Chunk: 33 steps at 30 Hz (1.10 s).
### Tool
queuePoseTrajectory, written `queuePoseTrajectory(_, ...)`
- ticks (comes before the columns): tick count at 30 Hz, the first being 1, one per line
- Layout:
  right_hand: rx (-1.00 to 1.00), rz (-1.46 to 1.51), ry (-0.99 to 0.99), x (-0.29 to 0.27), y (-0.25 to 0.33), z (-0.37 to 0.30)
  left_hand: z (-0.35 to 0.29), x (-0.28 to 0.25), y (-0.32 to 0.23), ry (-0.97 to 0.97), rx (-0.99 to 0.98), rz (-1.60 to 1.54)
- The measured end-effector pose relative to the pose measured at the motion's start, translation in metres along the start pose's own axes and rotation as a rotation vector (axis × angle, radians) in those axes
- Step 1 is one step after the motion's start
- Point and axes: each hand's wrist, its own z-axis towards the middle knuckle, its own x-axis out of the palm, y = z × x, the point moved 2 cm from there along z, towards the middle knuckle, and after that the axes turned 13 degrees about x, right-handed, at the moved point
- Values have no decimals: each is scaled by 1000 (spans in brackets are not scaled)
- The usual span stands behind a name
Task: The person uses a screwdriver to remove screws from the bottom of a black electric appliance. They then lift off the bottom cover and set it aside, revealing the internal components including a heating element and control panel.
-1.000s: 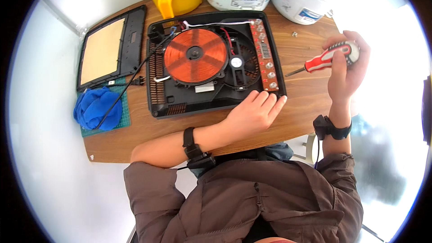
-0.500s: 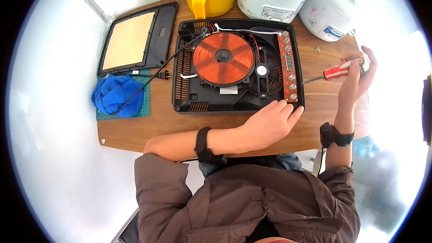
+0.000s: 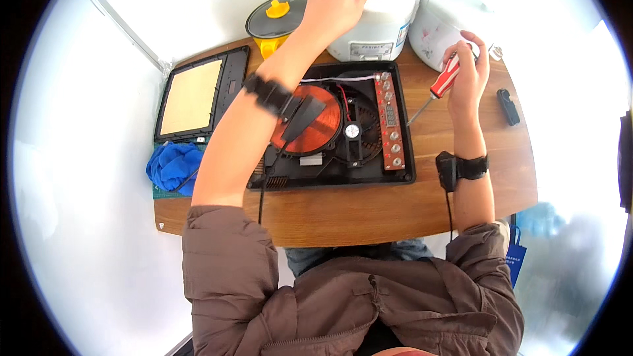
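My left hand (image 3: 336, 1) reaches far forward over a white rice cooker (image 3: 389, 16). Its fingers are loosely bent with the thumb apart, and I see nothing in them; whether it touches the lid I cannot tell. A red and white screwdriver (image 3: 443, 82) is gripped in my right hand (image 3: 469, 72), its shaft slanting down toward the right edge of an opened induction cooker base (image 3: 343, 175). Inside that black base lie a copper coil (image 3: 331, 113), partly covered by my left forearm and wristband, a fan (image 3: 353, 132), and a red circuit board (image 3: 393, 142).
A yellow pot (image 3: 277, 10) and a second white cooker (image 3: 438, 23) line the back. The cooker's black top panel (image 3: 191, 95) lies at left, behind a blue cloth (image 3: 173, 163). A small black object (image 3: 508, 107) rests at right on the wooden table (image 3: 330, 217).
My left hand has moved from the base's front edge forward to the rice cooker. The right hand still holds the screwdriver, now tilted more steeply. The view has shifted.
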Motion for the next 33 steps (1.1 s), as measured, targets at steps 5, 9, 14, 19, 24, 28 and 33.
queuePoseTrajectory(5, 18, 88, -13, -5, 9, 16, 49, 44, 19, 281, -27, 277)
queuePoseTrajectory(9, 26, 136, -43, -21, 20, 33, 65, 58, 40, 572, -49, 286)
queuePoseTrajectory(14, 38, 206, -74, -41, 19, 46, 76, 60, 43, 694, -41, 224)
queuePoseTrajectory(19, 57, 230, -69, -39, 14, 49, 78, 54, 37, 637, -102, 161)
queuePoseTrajectory(24, 34, 153, -108, -49, 14, 51, 95, 64, 45, 534, 13, 181)
queuePoseTrajectory(28, 49, 179, -106, -37, 14, 49, 119, 19, 39, 525, -53, 175)
queuePoseTrajectory(33, 39, 173, -116, -35, 14, 50, 151, -29, 60, 438, 6, 153)
